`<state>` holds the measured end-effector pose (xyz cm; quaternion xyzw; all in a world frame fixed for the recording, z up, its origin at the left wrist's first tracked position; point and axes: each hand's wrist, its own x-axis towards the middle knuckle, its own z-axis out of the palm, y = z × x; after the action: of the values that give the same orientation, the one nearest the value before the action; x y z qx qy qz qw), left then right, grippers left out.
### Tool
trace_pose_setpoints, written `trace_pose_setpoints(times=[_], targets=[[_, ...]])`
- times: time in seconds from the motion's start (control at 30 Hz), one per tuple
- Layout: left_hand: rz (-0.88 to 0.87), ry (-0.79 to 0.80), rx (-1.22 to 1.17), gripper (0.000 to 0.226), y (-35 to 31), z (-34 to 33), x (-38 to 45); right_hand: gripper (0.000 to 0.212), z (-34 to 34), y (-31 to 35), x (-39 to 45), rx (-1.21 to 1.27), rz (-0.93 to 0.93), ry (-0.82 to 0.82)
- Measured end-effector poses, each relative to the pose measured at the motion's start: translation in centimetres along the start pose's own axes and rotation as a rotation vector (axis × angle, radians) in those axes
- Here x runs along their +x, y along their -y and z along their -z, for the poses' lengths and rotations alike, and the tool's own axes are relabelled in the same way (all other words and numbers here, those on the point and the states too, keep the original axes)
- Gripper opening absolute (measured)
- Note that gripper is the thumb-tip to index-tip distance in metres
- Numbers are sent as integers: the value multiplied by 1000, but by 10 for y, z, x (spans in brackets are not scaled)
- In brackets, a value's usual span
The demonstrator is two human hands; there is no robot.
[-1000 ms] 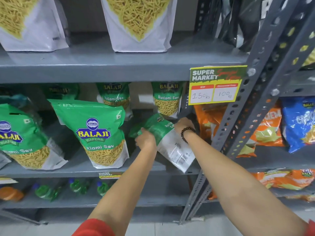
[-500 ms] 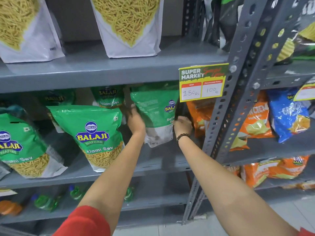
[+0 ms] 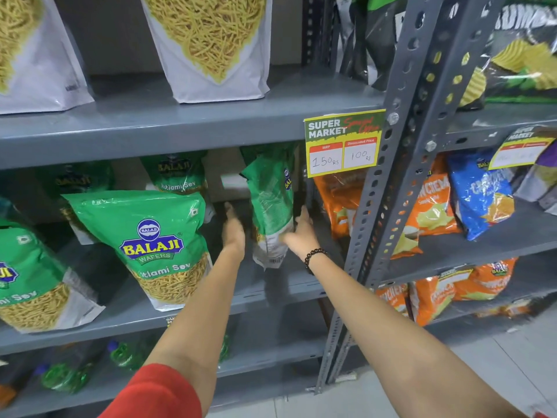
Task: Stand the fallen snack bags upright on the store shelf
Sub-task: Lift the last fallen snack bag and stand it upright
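**Green bag lifted upright, not yet set down**

In the middle of the frame the right hand (image 3: 298,233) holds a green snack bag (image 3: 271,203) by its lower right edge, fingers closed around the side and thumb on the front. The bag is nearly vertical and turned edge-on to the camera. Its bottom seems to be a little above the middle shelf (image 3: 286,285), though I cannot tell this for sure. The left hand (image 3: 233,229) is just to the left of the bag with fingers stretched out and open. It holds nothing, and whether it touches the bag I cannot tell.

I judge that the step in hand is placing this bag on its base. The next move calls for turning the bag so that its front faces outward, like the big green bag (image 3: 153,245) in the left centre, then lowering it until the base sits flat. The open hand could steady the left side. The space is narrow: the price tag (image 3: 343,143) and the grey upright post (image 3: 388,188) are close on the right.
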<state>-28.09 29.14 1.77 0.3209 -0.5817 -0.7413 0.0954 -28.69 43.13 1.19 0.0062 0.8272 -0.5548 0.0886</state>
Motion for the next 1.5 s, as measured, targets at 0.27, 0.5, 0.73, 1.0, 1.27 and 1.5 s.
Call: trace_pose_setpoints(times=[0.27, 0.5, 0.73, 1.0, 1.27, 1.5], targets=[[-51, -182, 369, 68, 17, 0, 5, 109, 9, -2, 3, -97, 143, 83], [-95, -40, 205, 21, 14, -9, 15, 60, 19, -9, 10, 30, -4, -360], [-231, 367, 352, 69, -4, -22, 18, 72, 17, -20, 14, 209, 75, -113], [-198, 132, 198, 57, 19, -10, 20, 82, 19, -24, 36, 391, -109, -137], [-309, 262, 323, 73, 14, -19, -1, 36, 1, -28, 21, 499, 37, -211], [-337, 109, 456, 67, 26, -15, -26, 36, 11, -33, 6, 351, 65, -161]])
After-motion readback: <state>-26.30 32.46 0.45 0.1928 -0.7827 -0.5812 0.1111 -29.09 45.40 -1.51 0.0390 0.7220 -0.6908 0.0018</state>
